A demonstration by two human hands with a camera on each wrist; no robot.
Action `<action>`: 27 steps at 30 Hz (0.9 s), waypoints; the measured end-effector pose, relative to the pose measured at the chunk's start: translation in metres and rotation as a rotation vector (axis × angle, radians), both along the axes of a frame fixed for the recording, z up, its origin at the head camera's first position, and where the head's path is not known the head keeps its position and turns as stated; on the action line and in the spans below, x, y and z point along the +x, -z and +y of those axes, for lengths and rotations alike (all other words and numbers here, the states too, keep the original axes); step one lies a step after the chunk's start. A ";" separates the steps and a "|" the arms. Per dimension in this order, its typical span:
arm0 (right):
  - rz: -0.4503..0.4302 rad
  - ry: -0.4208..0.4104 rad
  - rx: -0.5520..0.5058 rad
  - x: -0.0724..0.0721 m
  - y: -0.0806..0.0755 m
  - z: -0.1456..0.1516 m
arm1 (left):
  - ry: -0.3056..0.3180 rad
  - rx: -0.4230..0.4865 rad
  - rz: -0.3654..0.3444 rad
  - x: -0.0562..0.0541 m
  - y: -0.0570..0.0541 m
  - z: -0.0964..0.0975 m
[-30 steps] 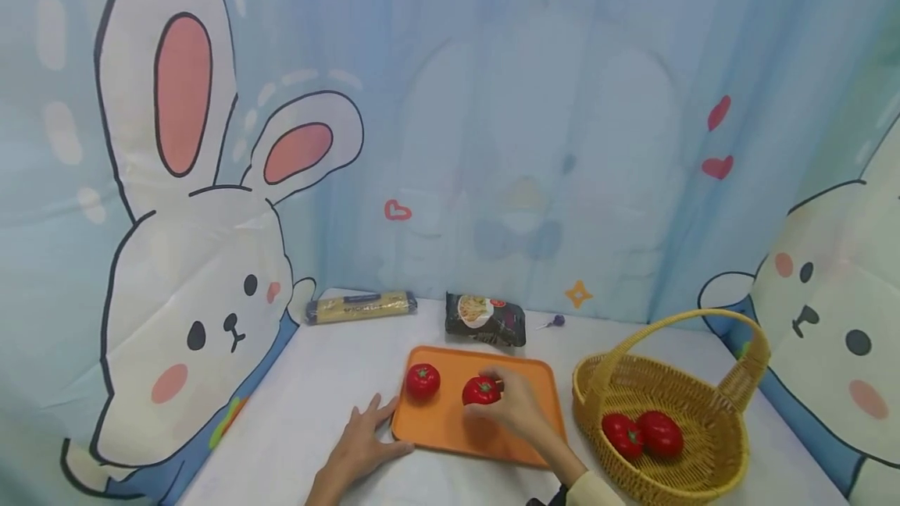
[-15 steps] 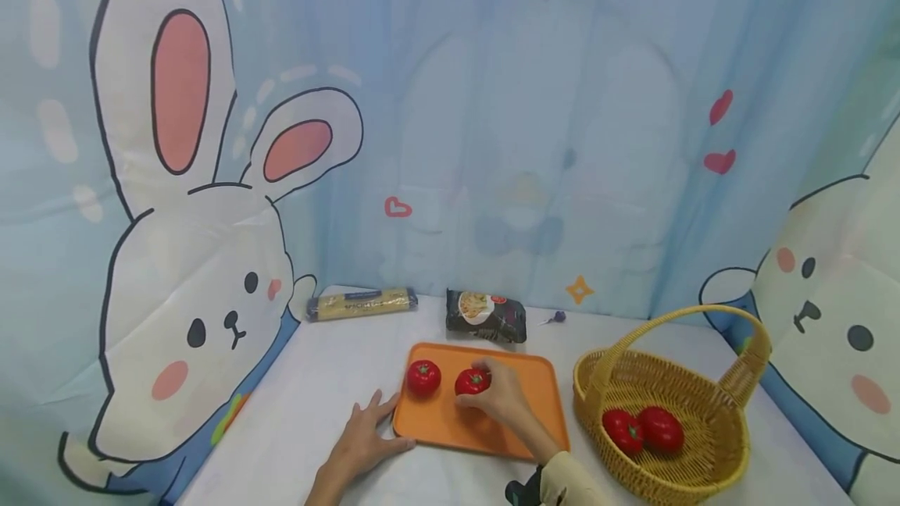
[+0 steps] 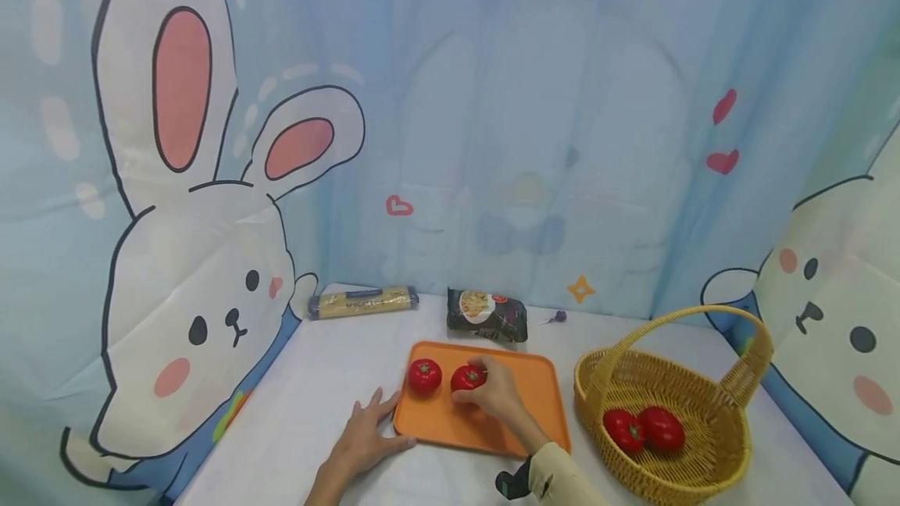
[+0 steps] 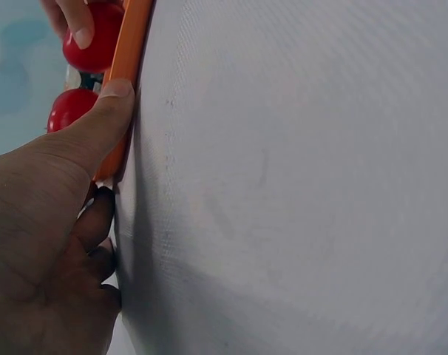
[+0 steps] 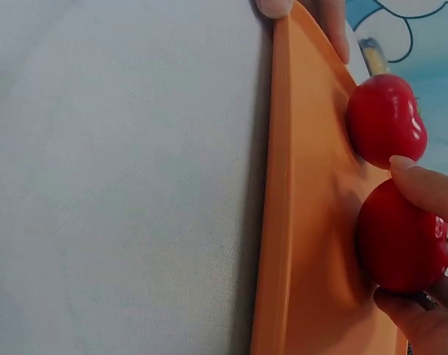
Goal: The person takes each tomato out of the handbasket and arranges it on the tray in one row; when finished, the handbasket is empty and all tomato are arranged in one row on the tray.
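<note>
My right hand (image 3: 498,393) grips a red tomato (image 3: 464,377) over the middle of an orange tray (image 3: 450,429). In the right wrist view, thumb and fingers clasp this tomato (image 5: 395,240) from the side. Close to it, on the tray's left part, sits a second red tomato (image 3: 423,376). My left hand (image 3: 358,440) lies spread at the tray's front left corner. Its thumb touches the front rim and its index finger reaches along the left edge; the left wrist view has the thumb (image 4: 106,118) against the rim.
To the right stands a wicker basket (image 3: 710,389) with a tall handle, holding two red tomatoes (image 3: 643,429). Behind the tray lie a spaghetti packet (image 3: 363,303), a black food packet (image 3: 487,316) and a small purple-headed item (image 3: 559,316). A rabbit-print curtain (image 3: 520,139) closes off the back.
My right hand has moved left with the tomato, bringing it closer to the other tomato on the tray. The left hand has stayed in place.
</note>
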State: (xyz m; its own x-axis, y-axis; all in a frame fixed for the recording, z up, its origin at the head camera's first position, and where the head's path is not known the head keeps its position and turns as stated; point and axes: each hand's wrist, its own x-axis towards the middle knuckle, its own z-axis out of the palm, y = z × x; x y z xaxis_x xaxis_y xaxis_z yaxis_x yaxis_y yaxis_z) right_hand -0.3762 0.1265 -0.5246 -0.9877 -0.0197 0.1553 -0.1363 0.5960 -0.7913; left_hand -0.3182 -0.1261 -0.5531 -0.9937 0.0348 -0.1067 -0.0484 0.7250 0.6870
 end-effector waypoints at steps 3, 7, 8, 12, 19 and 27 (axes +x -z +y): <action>0.011 -0.008 -0.026 -0.004 0.004 0.001 | 0.002 0.003 -0.005 0.000 0.001 0.000; 0.019 -0.014 -0.044 -0.006 0.006 0.003 | -0.007 0.009 -0.013 -0.001 0.002 0.001; 0.017 -0.015 -0.044 -0.007 0.007 0.004 | -0.009 0.012 -0.013 -0.001 0.001 0.001; 0.011 -0.012 -0.058 -0.009 0.009 0.005 | -0.008 0.016 -0.008 -0.001 -0.002 0.000; -0.002 -0.046 -0.065 -0.012 0.009 0.011 | -0.004 0.017 -0.002 -0.001 -0.002 0.000; -0.008 -0.118 -0.045 -0.013 0.005 0.015 | 0.000 0.009 0.000 -0.002 0.000 -0.001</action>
State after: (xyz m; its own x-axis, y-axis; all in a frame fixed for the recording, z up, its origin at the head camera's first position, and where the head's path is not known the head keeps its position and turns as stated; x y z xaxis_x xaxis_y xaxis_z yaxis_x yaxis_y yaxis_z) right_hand -0.3895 0.1411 -0.5299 -0.9802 -0.1286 0.1503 -0.1964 0.5405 -0.8181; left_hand -0.3198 -0.1268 -0.5528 -0.9937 0.0356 -0.1064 -0.0485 0.7191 0.6932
